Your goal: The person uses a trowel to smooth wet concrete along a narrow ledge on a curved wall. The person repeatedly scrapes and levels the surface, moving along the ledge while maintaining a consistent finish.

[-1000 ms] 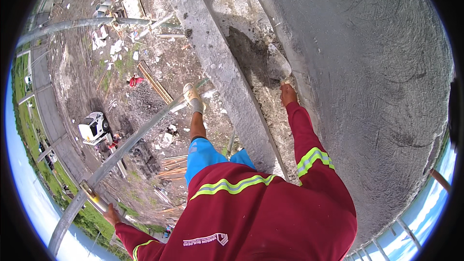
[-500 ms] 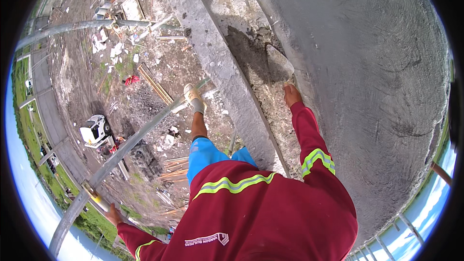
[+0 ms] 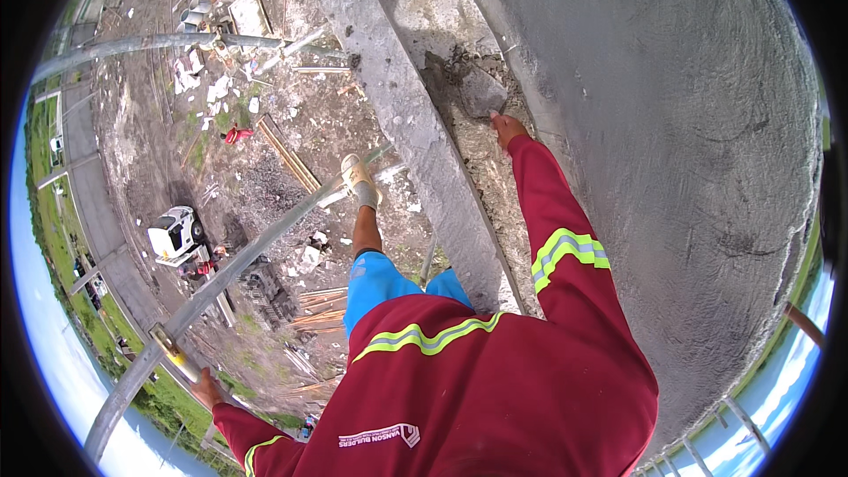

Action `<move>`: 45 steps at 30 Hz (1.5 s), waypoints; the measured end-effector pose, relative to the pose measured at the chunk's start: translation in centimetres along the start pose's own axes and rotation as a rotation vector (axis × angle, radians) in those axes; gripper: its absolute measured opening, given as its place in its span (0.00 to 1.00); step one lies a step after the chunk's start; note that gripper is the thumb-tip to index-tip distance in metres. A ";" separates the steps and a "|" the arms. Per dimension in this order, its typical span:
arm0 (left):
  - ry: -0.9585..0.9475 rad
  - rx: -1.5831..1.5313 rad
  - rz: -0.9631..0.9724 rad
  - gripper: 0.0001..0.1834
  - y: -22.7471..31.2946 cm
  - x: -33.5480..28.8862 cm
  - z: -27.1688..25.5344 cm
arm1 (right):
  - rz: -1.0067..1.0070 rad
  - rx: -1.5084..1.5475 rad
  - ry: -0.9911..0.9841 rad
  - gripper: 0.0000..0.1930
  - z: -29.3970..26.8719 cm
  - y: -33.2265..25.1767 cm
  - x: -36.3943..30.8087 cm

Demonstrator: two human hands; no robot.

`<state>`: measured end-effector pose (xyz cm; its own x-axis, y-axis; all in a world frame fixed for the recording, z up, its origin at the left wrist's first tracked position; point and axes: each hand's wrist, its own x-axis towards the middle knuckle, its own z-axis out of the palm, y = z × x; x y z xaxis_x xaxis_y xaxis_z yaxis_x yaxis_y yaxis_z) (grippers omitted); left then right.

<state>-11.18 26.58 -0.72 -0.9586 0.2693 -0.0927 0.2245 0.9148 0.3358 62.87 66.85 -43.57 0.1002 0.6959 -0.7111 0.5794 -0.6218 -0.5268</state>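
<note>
My right hand (image 3: 507,128) is closed around the handle of a pointed trowel (image 3: 482,93). The trowel's grey blade lies at the wet mortar (image 3: 437,79) in the narrow concrete channel (image 3: 484,163). My fingers hide most of the handle. Far to the left, my left hand (image 3: 208,388) is closed on a short pale tube with a yellow band (image 3: 183,363), which meets a metal clamp on the long scaffold pipe (image 3: 243,258). The freshly plastered grey wall (image 3: 671,141) rises to the right of the channel.
A concrete ledge (image 3: 424,137) borders the channel on the left. Beyond it the ground drops far below, with a white vehicle (image 3: 176,235), planks (image 3: 289,155) and debris. My foot in a pale shoe (image 3: 358,175) is beside the scaffold pipe. More pipes (image 3: 177,42) cross at upper left.
My right hand has moved the trowel left and slightly up, farther into the wet mortar, and the blade has turned. My left hand keeps its hold on the tube.
</note>
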 end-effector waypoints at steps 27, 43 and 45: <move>0.019 0.021 0.040 0.16 0.0 -0.1 -0.2 | -0.524 0.004 0.523 0.22 -4.9 -19.8 -14.1; -0.113 0.016 -0.020 0.19 1.4 0.5 -1.0 | -0.438 0.112 0.458 0.31 -0.4 -10.5 -14.2; -0.148 -0.071 0.076 0.20 2.0 1.5 -0.7 | -0.547 0.264 0.174 0.34 0.8 -15.0 -16.4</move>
<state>-12.31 28.55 0.46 -0.9021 0.3827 -0.1994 0.2773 0.8681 0.4116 51.90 64.49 -24.35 -0.0116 0.9727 -0.2318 0.3675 -0.2114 -0.9057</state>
